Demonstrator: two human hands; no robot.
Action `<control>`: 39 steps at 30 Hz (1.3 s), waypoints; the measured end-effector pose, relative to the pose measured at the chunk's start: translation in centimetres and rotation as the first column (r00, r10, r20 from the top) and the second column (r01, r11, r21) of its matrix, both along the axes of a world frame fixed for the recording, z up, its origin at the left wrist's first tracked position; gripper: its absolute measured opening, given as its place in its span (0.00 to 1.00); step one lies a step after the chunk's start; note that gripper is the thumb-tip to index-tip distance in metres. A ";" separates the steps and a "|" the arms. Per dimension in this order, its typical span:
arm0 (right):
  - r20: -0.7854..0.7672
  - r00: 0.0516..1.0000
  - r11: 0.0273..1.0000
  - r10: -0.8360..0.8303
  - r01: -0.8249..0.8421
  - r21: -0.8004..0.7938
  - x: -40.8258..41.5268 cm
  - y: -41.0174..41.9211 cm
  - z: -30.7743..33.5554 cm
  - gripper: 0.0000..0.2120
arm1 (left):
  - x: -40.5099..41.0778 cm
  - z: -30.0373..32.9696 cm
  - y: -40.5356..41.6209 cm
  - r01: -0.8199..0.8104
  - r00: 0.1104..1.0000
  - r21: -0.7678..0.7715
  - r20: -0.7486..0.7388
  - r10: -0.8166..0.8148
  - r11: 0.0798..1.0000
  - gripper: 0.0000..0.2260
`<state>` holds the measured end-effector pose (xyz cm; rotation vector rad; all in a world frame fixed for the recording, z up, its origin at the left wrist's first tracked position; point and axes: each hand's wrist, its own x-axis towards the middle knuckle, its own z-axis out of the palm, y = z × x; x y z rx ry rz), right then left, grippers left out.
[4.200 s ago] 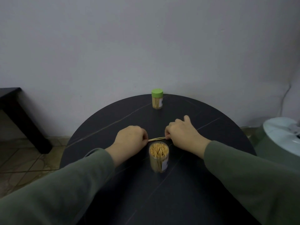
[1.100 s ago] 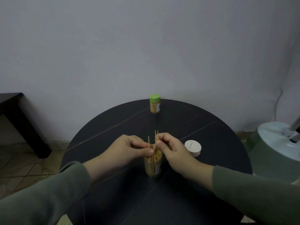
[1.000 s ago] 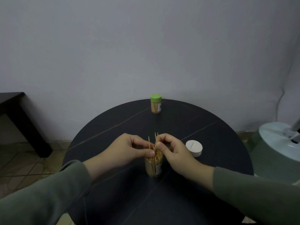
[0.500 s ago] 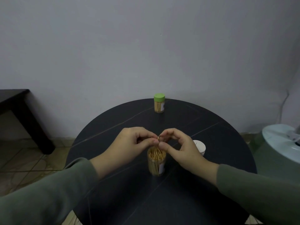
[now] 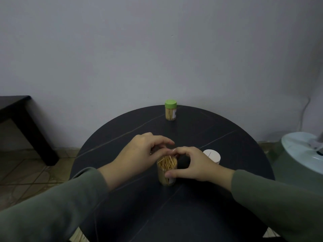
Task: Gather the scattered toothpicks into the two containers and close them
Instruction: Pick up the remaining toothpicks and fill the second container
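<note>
An open clear container (image 5: pixel 166 179) full of toothpicks (image 5: pixel 167 164) stands on the round black table (image 5: pixel 132 203) near its middle. My right hand (image 5: pixel 195 165) grips it, thumb on its front wall and index finger arched over the rim. My left hand (image 5: pixel 139 151) sits at the container's left, its thumb at the rim beside my right index fingertip and its fingers loosely curved, with nothing visibly in them. The container's white lid (image 5: pixel 212 155) lies on the table just behind my right hand. A second container with a green lid (image 5: pixel 171 110) stands closed at the table's far edge.
A dark side table (image 5: pixel 19 112) stands at the left by the wall. A pale round appliance (image 5: pixel 300 152) sits off the table's right edge. The grey wall is close behind the table. Tiled floor shows at the lower left.
The toothpicks that stood up above the rim between my fingertips are now down inside the container. My right hand has dropped to grip the container's side, and my left hand stays at the rim.
</note>
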<state>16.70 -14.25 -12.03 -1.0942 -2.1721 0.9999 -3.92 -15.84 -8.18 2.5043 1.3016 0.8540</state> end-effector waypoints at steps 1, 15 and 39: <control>-0.007 1.000 1.000 0.007 -0.007 0.001 0.0 -0.1 0.1 0.22 | 0.0 -0.1 0.1 0.023 0.999 0.011 -0.042 -0.023 1.000 0.12; -0.047 0.998 0.995 0.048 -0.052 -0.090 0.2 0.2 0.4 0.19 | -0.8 0.0 0.5 0.017 0.987 -0.341 0.154 0.038 0.940 0.11; -0.065 0.994 0.977 0.089 -0.100 -0.189 -0.3 0.4 0.7 0.14 | 2.8 0.7 0.7 0.055 0.848 -0.527 0.473 0.239 0.848 0.07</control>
